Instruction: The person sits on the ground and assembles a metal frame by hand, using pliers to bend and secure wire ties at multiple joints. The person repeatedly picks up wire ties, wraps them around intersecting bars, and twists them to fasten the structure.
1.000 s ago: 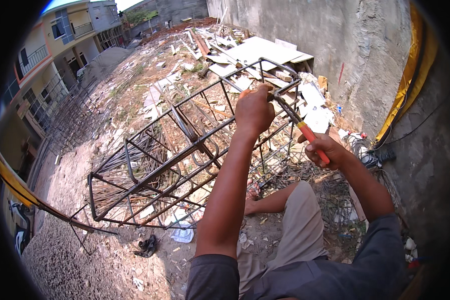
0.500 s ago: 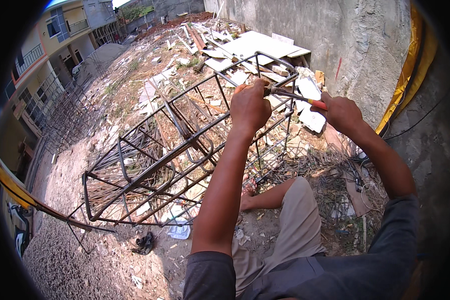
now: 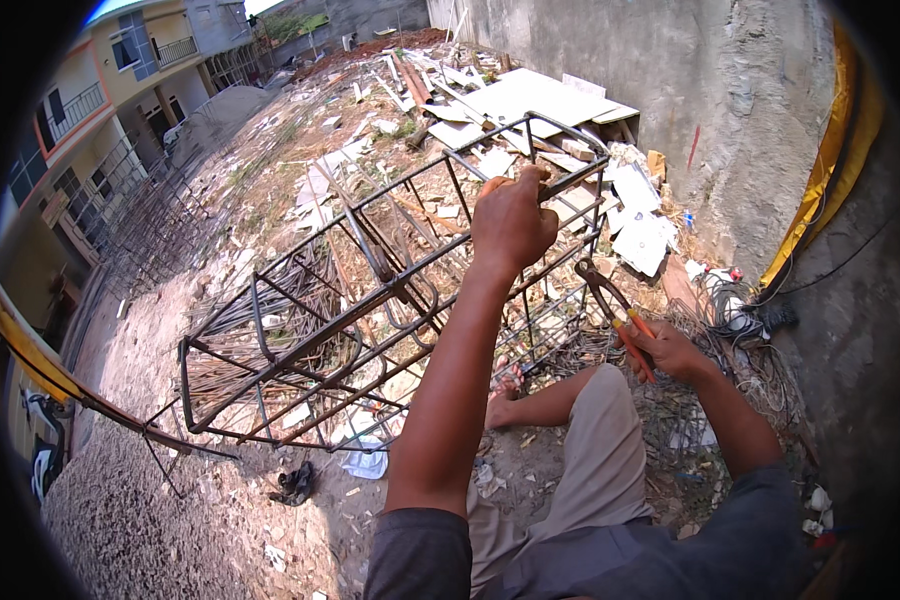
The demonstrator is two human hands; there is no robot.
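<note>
A long cage of dark steel rebar (image 3: 395, 283) with several cross hoops slants across the view in front of me, its far end up to the right. My left hand (image 3: 513, 222) is closed at its upper bar near that far end; the fingertips are partly hidden. Lower and to the right, my right hand (image 3: 675, 352) grips tie-wire pincers (image 3: 610, 297) by their red and yellow handles. The pincers' dark jaws point up and left beside the cage, apart from its bars, and the handles are spread a little.
Loose rebar rods (image 3: 240, 375) lie on the ground beneath the cage. White boards (image 3: 530, 100) and rubble are heaped beyond it. A grey wall (image 3: 730, 130) rises at the right, with tangled wire (image 3: 740, 335) at its foot. A white plastic bag (image 3: 365, 460) lies below the cage.
My right hand has drawn the pincers down and away from the bar by my left hand, and their handles have spread. My left hand has stayed at the cage's upper bar.
</note>
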